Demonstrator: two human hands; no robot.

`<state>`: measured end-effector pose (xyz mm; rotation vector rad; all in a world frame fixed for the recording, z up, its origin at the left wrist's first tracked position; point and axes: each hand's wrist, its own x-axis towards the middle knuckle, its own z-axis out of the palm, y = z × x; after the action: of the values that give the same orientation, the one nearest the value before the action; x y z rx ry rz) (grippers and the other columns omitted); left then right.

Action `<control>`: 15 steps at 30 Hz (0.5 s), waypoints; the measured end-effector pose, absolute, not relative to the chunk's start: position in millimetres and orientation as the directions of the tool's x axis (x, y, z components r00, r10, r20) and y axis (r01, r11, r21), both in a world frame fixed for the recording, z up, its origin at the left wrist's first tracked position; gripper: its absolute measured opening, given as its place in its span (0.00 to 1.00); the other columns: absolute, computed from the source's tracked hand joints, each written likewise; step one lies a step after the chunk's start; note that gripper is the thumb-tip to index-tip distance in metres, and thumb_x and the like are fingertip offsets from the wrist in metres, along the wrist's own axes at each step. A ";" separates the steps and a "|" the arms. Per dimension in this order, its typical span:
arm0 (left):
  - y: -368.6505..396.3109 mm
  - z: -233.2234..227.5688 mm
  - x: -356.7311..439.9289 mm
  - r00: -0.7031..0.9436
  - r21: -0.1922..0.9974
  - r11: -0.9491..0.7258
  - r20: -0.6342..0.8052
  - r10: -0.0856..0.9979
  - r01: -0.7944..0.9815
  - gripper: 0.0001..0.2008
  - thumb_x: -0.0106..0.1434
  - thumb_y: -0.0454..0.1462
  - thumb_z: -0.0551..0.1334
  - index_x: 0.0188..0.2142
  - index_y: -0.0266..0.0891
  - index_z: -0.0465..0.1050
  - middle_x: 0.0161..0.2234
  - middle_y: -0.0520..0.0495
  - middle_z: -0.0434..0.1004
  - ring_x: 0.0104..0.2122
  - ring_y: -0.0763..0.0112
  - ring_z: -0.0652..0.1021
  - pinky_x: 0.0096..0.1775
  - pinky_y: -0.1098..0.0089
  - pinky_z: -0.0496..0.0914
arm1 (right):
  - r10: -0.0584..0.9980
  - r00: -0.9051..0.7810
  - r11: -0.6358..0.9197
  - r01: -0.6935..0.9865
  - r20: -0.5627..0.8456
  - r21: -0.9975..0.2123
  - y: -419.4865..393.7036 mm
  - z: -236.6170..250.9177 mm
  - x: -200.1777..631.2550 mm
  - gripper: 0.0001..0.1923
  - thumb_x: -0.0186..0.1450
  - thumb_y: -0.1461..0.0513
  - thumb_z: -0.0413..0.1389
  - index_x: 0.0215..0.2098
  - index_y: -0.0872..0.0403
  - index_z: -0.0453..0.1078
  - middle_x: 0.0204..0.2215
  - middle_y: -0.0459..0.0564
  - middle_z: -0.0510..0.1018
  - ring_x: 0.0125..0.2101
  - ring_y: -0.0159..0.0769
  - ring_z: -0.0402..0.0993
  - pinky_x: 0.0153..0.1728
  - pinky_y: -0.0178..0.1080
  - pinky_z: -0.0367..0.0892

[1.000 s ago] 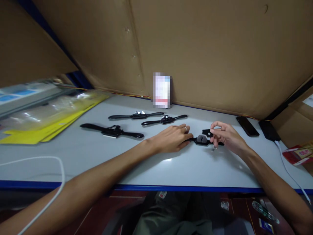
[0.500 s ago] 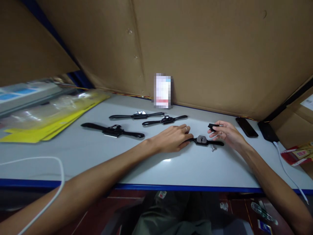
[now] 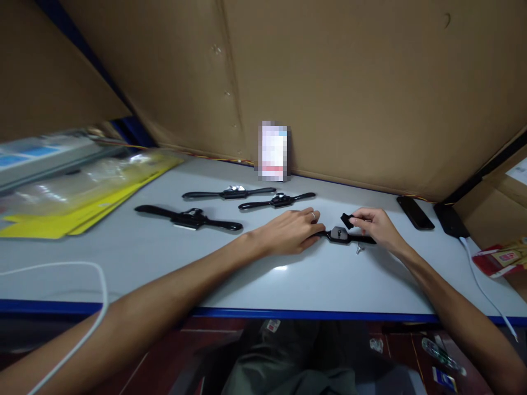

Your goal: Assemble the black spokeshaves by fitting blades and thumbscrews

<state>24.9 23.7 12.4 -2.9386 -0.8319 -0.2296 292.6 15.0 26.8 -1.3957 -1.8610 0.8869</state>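
A black spokeshave (image 3: 362, 240) lies on the table, its grey blade (image 3: 338, 235) uncovered with a dark screw standing up from the middle. My left hand (image 3: 298, 230) is closed around the spokeshave's left handle, palm down. Between thumb and fingers of my right hand (image 3: 373, 222) is a small black cap piece (image 3: 347, 220), held tilted just above and to the right of the blade. A silver thumbscrew (image 3: 359, 249) rests on the table in front of the right handle.
Three other spokeshaves, a left one (image 3: 189, 218), a back one (image 3: 234, 192) and a middle one (image 3: 278, 202), lie further left. A phone (image 3: 415, 213) lies at right. Yellow sheets (image 3: 86, 214) with clear plastic cover the left side. A white cable (image 3: 102, 280) crosses my left forearm.
My right hand has moved left with the black cap piece, bringing it closer to the blade and turning it to a steeper tilt. My left hand stays on the handle.
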 end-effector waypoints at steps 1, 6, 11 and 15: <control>23.9 12.0 24.8 0.842 -0.037 -0.851 0.170 0.512 0.524 0.13 0.73 0.40 0.54 0.50 0.40 0.75 0.41 0.43 0.73 0.42 0.61 0.74 0.35 0.65 0.65 | 0.965 -0.233 0.230 0.534 0.120 -0.814 15.1 24.4 291.3 0.16 0.59 0.49 0.62 0.27 0.54 0.74 0.20 0.44 0.71 0.23 0.33 0.64 0.27 0.39 0.58; 24.1 11.9 25.1 0.842 -0.049 -0.850 0.177 0.509 0.524 0.13 0.73 0.39 0.54 0.49 0.40 0.75 0.40 0.42 0.73 0.41 0.61 0.74 0.34 0.65 0.65 | 0.943 -0.255 0.323 0.561 0.212 -0.762 12.3 16.4 283.2 0.12 0.61 0.54 0.60 0.28 0.53 0.75 0.27 0.47 0.77 0.28 0.36 0.70 0.33 0.40 0.62; 23.2 13.2 26.0 0.837 -0.048 -0.844 0.166 0.521 0.535 0.13 0.73 0.39 0.55 0.51 0.40 0.75 0.41 0.42 0.73 0.43 0.60 0.74 0.35 0.64 0.66 | 0.909 -0.321 0.414 0.625 0.265 -0.662 8.8 15.6 278.2 0.08 0.63 0.60 0.59 0.28 0.52 0.77 0.28 0.47 0.76 0.28 0.34 0.67 0.34 0.40 0.62; 23.0 12.4 26.1 0.839 -0.042 -0.847 0.173 0.517 0.530 0.13 0.72 0.39 0.56 0.52 0.41 0.74 0.41 0.43 0.73 0.42 0.60 0.74 0.36 0.65 0.66 | 0.908 -0.330 0.417 0.640 0.260 -0.645 7.7 14.2 277.2 0.06 0.63 0.62 0.61 0.28 0.52 0.78 0.27 0.46 0.75 0.26 0.32 0.65 0.32 0.39 0.60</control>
<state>26.1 23.0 12.4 -2.9269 -0.8354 -0.2371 277.2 7.7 14.2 -1.3055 -2.0804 0.5840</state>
